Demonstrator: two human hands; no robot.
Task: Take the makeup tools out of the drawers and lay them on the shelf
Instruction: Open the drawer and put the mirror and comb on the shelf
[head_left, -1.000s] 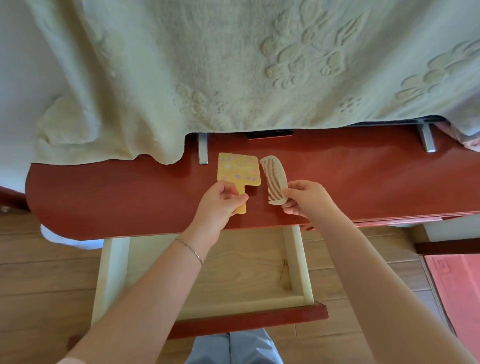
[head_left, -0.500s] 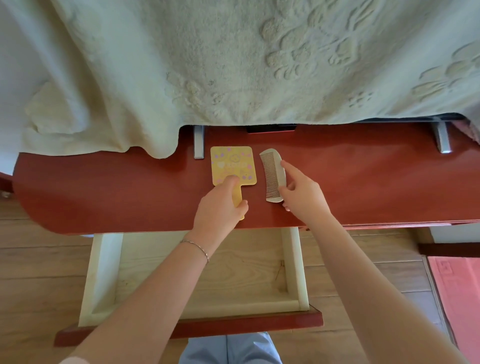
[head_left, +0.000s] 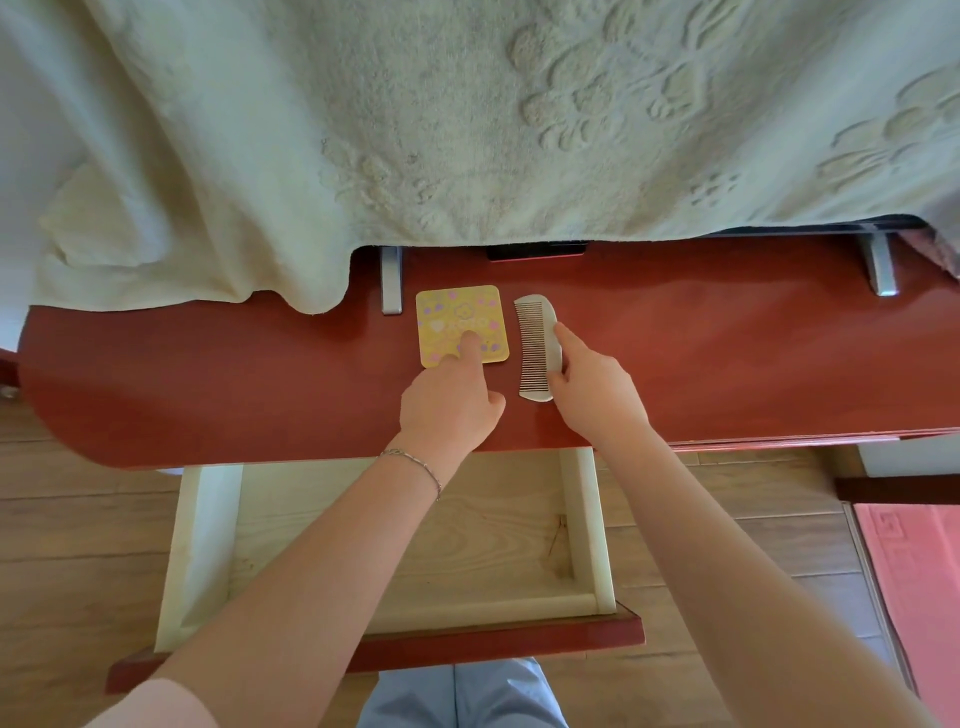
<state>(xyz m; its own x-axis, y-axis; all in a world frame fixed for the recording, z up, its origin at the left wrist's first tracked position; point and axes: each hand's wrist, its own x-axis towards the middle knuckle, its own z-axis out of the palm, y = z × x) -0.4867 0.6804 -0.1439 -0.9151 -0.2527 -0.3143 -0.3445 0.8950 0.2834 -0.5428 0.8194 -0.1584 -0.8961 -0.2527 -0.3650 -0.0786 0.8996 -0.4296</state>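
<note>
A yellow hand mirror (head_left: 452, 317) with pastel flowers lies flat on the red shelf (head_left: 727, 353). My left hand (head_left: 447, 405) covers its handle, and the index finger presses on the mirror's face. Just to the right lies a pale comb (head_left: 532, 343), teeth pointing left. My right hand (head_left: 592, 395) holds it along its spine, index finger stretched up the back. Below the shelf a light wooden drawer (head_left: 584, 519) stands pulled out, and nothing shows inside it.
A cream embossed blanket (head_left: 467, 130) hangs over the back of the shelf. Two grey metal brackets (head_left: 390, 280) (head_left: 880, 265) stand under its edge. The floor is wood, with a pink mat (head_left: 919, 582) at the right.
Both hands slid the mirror and comb a little further back on the shelf. My left index finger moved from the handle up onto the mirror's face.
</note>
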